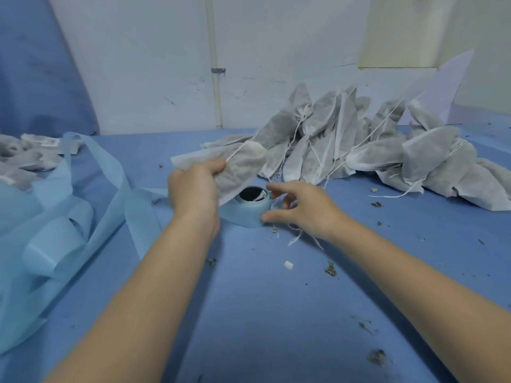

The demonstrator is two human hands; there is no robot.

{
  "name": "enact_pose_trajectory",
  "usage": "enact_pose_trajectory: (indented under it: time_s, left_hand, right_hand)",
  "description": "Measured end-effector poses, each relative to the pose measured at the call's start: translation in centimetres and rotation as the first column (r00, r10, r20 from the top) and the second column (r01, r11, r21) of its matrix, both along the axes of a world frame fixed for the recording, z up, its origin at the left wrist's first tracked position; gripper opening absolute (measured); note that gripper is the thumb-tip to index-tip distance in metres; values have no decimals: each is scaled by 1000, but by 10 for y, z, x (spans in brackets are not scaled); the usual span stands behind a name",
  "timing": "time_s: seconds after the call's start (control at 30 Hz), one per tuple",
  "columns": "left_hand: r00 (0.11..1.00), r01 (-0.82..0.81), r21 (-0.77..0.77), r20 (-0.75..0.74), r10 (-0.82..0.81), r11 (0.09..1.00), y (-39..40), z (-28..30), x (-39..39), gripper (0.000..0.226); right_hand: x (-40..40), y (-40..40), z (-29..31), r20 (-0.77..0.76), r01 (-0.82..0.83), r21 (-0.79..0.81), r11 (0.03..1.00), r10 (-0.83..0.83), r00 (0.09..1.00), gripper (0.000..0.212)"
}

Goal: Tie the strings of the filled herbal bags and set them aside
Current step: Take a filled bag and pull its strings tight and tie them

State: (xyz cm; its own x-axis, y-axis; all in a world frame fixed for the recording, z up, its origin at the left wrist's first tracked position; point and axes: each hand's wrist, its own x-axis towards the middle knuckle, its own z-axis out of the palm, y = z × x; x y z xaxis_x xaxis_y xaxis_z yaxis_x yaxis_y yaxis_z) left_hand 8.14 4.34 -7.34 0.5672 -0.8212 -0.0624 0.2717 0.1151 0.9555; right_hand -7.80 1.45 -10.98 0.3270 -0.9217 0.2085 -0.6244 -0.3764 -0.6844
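at the far left, a few more bags (25,157) lie beside loose loops of pale blue ribbon (69,205), probably pushed aside to keep the middle of the blue table (276,313) free for working. the left hand (193,189) grips a filled bag (237,167) near its open mouth, thumb and fingers curled around the fabric, lifting it just above a small blue roll (253,208), likely so the drawstring hangs free. the bag is thin white mesh, grey with herbs showing through, its string untied. the right hand (301,208) hovers next to the roll, fingers loosely spread and holding nothing i can see, near loose white strings (298,233). to the right, a pile of bags (373,150) leans on the wall.
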Motion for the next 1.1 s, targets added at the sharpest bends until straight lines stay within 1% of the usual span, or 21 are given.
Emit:
enact_pose_trajectory:
  time_s: [0.1, 0.2, 0.3, 0.37, 0.4, 0.47, 0.5, 0.6, 0.63, 0.7, 0.73, 0.8, 0.83, 0.93, 1.07, 1.1]
  left_hand:
    - [999, -10, 24, 51, 8, 1000, -3, -2, -1, 9]
    - [995, -21, 44, 102, 16, 999, -6, -5, -2, 17]
    - [988, -18, 47, 157, 10, 999, -8, -9, -3, 33]
    - [979, -19, 47, 202, 9, 999, -9, -11, -4, 36]
    - [973, -19, 50, 230, 7, 999, -9, -12, -5, 36]
    - [956, -36, 54, 293, 19, 998, -10, -14, -7, 32]
    - [947, -46, 52, 319, 27, 998, -10, -14, -8, 29]
    - [927, -50, 45, 373, 30, 998, -8, -14, -12, 25]
    - [922, -48, 44, 386, 27, 998, -8, -14, -12, 25]
    - [916, -47, 48, 400, 24, 998, -7, -14, -12, 25]
    - [916, -47, 52, 402, 22, 998, -7, -14, -12, 25]
    - [920, -44, 55, 392, 19, 998, -7, -13, -11, 25]
    - [924, -39, 53, 382, 16, 998, -7, -13, -11, 25]
    - [934, -25, 49, 357, 6, 998, -6, -14, -10, 25]
    - [937, -13, 51, 349, -5, 999, -5, -15, -10, 24]
    - [937, -14, 52, 350, -5, 999, -5, -15, -10, 24]
  right_hand:
    - [9, -7, -1, -15, -43, -41, 998, 42, 999, 65]
    - [16, -11, -3, -11, -77, -41, 996, 77, 997, 64]
    - [24, -10, -5, 48, -86, -47, 995, 88, 995, 54]
    - [28, -9, -7, 52, -60, -87, 994, 65, 997, 42]
    - [30, -8, -8, 57, -47, -110, 993, 54, 997, 41]
    - [33, -6, -9, 86, -32, -132, 991, 43, 995, 42]
    - [33, -5, -10, 99, -21, -119, 993, 33, 995, 43]
    - [30, -1, -11, 122, 56, -11, 998, -54, 991, 66]
    - [26, 1, -11, 144, 65, 38, 997, -70, 987, 69]
    - [17, 7, -11, 221, 35, 124, 992, -62, 973, 64]
    - [12, 9, -11, 262, 13, 142, 990, -50, 964, 56]
    - [5, 12, -12, 296, -10, 119, 993, -26, 955, 35]
    - [4, 12, -13, 298, -4, 95, 995, -25, 954, 30]
    - [5, 14, -13, 330, 46, 42, 998, -58, 942, 26]
    - [5, 14, -16, 360, 100, -18, 995, -87, 929, 34]
    - [4, 14, -17, 364, 112, -25, 993, -95, 926, 33]
